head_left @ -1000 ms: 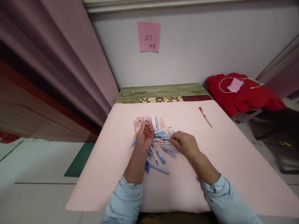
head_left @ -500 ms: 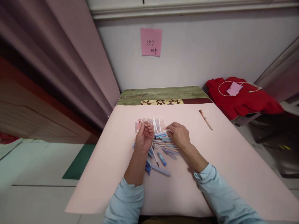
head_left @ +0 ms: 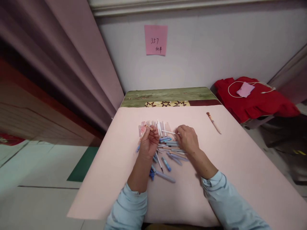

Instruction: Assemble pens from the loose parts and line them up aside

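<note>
My left hand [head_left: 149, 142] is raised over the left side of a spread of pen parts, pinching a small pen part with a brownish end [head_left: 151, 128]; its exact kind is too small to tell. Between the fingertips of my right hand [head_left: 188, 138] is a thin white pen refill [head_left: 168, 132], pointing left. Clear and pinkish pen barrels [head_left: 163, 127] stand in a row behind the hands. Between and below them lie blue pen caps [head_left: 165, 139], several thin sticks, a short blue tube [head_left: 166, 164] and a long grey-blue barrel [head_left: 165, 176].
A whole pen with a brown top [head_left: 214, 123] lies apart at the right on the pale pink table cover [head_left: 115, 179]. Beyond the table's right edge is a red cloth [head_left: 266, 103] with a white cable. A pink note [head_left: 155, 40] sticks to the wall.
My right hand has shifted slightly right, and more of the white refill shows in its fingers. My left hand stays nearly in place, its small part turned a little.
</note>
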{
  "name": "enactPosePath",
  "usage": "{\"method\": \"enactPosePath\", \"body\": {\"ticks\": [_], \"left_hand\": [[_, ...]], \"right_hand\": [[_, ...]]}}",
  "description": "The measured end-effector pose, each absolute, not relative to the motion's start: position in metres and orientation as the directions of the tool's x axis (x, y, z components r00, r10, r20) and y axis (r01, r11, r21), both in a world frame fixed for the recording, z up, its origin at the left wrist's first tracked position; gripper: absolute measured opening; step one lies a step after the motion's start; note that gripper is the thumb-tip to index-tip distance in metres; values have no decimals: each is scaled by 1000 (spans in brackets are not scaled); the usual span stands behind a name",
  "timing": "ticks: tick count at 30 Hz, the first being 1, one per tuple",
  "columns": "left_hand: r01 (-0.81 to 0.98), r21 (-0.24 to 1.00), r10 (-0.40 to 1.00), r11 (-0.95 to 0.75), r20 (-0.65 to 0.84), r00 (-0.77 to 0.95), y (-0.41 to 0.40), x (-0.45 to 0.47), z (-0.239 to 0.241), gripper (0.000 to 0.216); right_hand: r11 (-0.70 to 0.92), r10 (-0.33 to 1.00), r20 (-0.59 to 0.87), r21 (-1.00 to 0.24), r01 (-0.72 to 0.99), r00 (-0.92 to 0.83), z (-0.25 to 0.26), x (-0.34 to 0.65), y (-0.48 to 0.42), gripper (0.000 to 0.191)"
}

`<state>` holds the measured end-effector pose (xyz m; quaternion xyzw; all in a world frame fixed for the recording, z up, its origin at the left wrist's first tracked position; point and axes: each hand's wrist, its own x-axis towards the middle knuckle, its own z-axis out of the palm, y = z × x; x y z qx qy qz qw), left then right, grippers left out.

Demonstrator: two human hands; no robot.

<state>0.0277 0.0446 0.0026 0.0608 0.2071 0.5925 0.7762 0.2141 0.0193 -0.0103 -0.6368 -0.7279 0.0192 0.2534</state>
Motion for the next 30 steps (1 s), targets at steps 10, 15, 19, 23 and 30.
{"method": "enactPosePath", "body": {"ticks": [10, 15, 19, 23, 30], "left_hand": [[-816, 424, 915, 393, -265, 304, 34, 42, 1, 17], [-851, 414, 933, 324, -289, 215, 34, 45, 3, 21], [-888, 382, 945, 258, -290, 150, 43, 34, 5, 28], [-932, 328, 962, 156, -266, 68, 50, 20, 8, 31], [-946, 298, 966, 130, -251, 54, 51, 16, 9, 28]], "right_hand": [[104, 982, 135, -970, 221, 131, -4, 205, 7, 24], [146, 982, 178, -935, 324, 72, -1, 200, 3, 26], [190, 971, 239, -800, 569, 11, 5, 203, 0, 25], [260, 964, 195, -545, 797, -181, 6, 195, -4, 14], [282, 959, 81, -233, 931, -271, 8, 178, -13, 19]]}}
